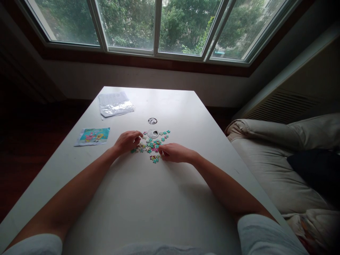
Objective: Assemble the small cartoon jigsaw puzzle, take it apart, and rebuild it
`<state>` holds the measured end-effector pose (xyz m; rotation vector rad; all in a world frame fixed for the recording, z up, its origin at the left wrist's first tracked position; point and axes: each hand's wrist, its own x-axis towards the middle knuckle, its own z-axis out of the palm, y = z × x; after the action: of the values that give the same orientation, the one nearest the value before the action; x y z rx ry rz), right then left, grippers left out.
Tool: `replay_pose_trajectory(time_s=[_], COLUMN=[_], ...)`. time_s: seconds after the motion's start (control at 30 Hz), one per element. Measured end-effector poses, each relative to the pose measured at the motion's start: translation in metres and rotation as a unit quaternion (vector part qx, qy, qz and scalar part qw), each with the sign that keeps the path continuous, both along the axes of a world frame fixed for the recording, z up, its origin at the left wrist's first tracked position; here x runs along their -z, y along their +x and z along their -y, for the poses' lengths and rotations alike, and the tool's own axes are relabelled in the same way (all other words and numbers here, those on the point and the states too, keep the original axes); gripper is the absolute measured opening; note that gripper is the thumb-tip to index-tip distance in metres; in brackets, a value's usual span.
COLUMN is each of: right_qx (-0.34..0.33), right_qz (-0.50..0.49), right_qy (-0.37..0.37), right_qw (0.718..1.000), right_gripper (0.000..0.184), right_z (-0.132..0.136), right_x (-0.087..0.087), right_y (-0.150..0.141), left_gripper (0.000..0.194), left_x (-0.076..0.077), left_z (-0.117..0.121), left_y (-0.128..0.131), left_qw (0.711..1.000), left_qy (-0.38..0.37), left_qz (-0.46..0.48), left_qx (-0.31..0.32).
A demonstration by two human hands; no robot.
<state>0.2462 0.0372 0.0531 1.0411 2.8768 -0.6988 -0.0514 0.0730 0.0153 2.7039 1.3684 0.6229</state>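
Observation:
A loose pile of small jigsaw puzzle pieces (153, 143), mostly teal with some pink, yellow and white, lies mid-table. At the pile's left edge is my left hand (129, 141), its fingers curled in over the pieces. My right hand (174, 152) rests at the right edge, with thumb and forefinger drawn together beside some pink pieces. Whatever either set of fingertips may hold is too small to make out. Just below the pile, a small cluster of pieces (154, 158) sits close together, near my right fingertips.
Beyond the pile, a round grommet (153, 133) and a round hole (152, 121) are set in the white table (159, 202). A cartoon picture sheet (94, 136) lies left, with a clear plastic bag on papers (115, 104) behind it. A pale sofa (268, 166) stands right.

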Motion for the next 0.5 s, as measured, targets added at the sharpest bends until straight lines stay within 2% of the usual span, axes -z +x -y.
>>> replay_pose_trajectory(time_s=[0.13,0.3,0.5], right_qx=[-0.005,-0.018,-0.059], right_qz=[-0.005,-0.021,-0.085], right_qy=[0.026,0.017,0.000], right_qw=[1.000,0.999,0.995], right_gripper=[0.022,0.016,0.010], right_z=[0.0018,0.0020,-0.0022], right_x=[0.0023,0.0009,-0.0043], right_y=[-0.0003,-0.0003,-0.0018], left_gripper=[0.019,0.021,0.020], left_x=[0.0005,0.0026,0.0029], left_z=[-0.0001,-0.0003,0.0008], left_y=[-0.0017,-0.0008,0.0027], left_qw=[0.999,1.000,1.000], left_qy=[0.000,0.009,-0.006], left_qz=[0.002,-0.004,0.014], left_qx=[-0.045,-0.011,0.007])
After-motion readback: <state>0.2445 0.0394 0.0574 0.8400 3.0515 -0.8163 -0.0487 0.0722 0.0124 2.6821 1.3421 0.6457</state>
